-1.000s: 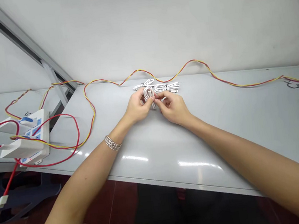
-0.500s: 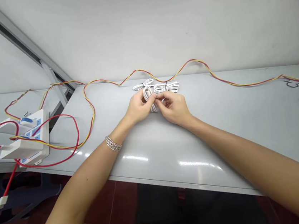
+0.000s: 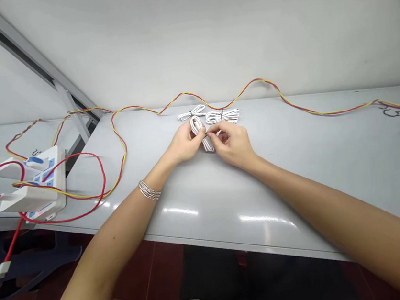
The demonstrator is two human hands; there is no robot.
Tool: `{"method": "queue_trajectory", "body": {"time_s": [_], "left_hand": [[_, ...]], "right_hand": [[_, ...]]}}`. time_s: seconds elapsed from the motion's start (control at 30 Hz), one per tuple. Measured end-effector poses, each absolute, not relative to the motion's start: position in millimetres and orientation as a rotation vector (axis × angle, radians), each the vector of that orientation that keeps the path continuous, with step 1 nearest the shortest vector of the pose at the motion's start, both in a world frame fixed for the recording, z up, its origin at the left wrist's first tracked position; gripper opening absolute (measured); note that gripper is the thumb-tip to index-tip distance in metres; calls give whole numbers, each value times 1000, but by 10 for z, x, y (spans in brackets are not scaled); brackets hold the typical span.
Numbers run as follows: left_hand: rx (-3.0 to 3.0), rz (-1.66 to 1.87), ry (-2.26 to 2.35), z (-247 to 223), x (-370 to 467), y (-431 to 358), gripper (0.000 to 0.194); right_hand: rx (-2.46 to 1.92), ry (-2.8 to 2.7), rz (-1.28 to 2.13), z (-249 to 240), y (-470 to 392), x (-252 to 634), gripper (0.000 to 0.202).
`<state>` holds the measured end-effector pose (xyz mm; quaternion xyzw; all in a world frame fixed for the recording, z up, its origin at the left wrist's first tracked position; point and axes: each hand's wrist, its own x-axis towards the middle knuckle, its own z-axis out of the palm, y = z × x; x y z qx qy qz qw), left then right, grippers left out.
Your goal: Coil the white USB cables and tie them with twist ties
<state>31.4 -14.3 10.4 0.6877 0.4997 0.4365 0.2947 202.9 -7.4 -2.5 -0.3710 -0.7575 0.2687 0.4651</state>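
A coiled white cable stands out between my two hands, low over the table. My left hand is closed around its left side, thumb across the coil. At the coil's middle, the thumb and forefinger of my right hand pinch a thin black twist tie, mostly hidden by the fingertips. Just behind my hands lie two more white cable bundles, a smaller one on the left and a larger one on the right, each bound with a black tie.
A red and yellow wire snakes along the wall at the back of the grey table. At left sits a power strip with white adapters and a looped red cable. Loose black ties lie at right.
The coil's lower end has shifted slightly right and shows more. My right fingertips have come closer together at its middle, where a dark bit of tie now shows.
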Motion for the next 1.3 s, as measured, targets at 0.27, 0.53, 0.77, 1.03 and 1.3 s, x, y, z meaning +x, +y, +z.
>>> {"method": "queue_trajectory", "body": {"time_s": [0.27, 0.53, 0.77, 1.03, 1.3], "left_hand": [[1832, 1212, 1358, 48, 317, -144, 20], [1895, 1221, 1442, 44, 279, -125, 20], [1868, 1231, 1393, 113, 327, -172, 14], [1887, 1264, 1406, 129, 348, -187, 8], [1844, 1258, 1381, 118, 341, -183, 23]], "right_hand": [[-985, -1754, 1010, 41, -40, 2032, 17], [-1000, -1790, 1032, 35, -26, 2028, 25], [-1016, -1810, 1030, 45, -38, 2035, 29], [-1070, -1637, 1278, 81, -12, 2030, 27], [-1106, -1665, 1340, 142, -5, 2029, 13]]}}
